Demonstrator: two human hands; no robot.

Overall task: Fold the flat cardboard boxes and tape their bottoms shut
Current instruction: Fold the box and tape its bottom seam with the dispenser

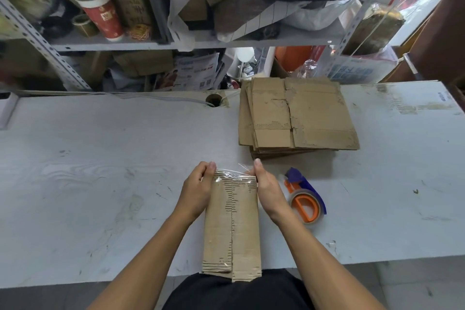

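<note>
Cluttered metal shelves (pixel 176 44) back a scuffed white table (pixel 88 171). At its near edge, the left hand (pixel 198 187) clasps the left side of a folded cardboard box (pixel 232 226), clear tape (pixel 232 176) over its far end; the right hand (pixel 266 189) clasps the right side. Just right lies an orange tape dispenser (pixel 305 200); flat boxes (pixel 297 116) are stacked farther back

a packing storeroom: cluttered metal shelving (pixel 45 48), flat cardboard stack (pixel 299 116).

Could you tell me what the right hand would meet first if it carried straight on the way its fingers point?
Probably the stack of flat boxes: the right hand points away across the table, though depth is hard to judge.
</note>
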